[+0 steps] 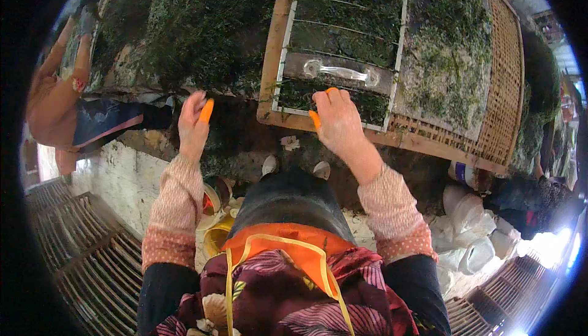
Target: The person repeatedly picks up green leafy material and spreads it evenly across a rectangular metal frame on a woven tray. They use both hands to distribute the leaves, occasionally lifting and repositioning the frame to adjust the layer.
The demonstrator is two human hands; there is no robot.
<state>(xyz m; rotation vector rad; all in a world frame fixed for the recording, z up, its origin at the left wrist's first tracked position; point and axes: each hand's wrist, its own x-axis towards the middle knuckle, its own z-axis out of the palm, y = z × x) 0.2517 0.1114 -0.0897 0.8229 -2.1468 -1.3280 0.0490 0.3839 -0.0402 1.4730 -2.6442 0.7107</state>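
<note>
My left hand (193, 120) hovers over the dark gap at the bench's near edge, left of a wooden-edged tray (269, 60). Its fingers are curled and blurred, and an orange finger cot covers the thumb. My right hand (339, 118) is over the near end of a white frame (286, 44) with thin crossbars, lying on the tray. Its bent fingertips reach the dark green plant matter (298, 99); whether they pinch any is hidden. Orange cots cover two of its digits. Just beyond sits a dark board (294, 64) bearing a clear handle (342, 71).
Loose dark greenery (197, 28) is heaped at left. The woven lattice (503, 74) at right carries a pale sheet (468, 106) strewn with green. A co-worker's arm (80, 63) reaches in at far left. Slatted racks (87, 244), a yellow bucket (216, 237) and plastic bags (475, 253) flank me.
</note>
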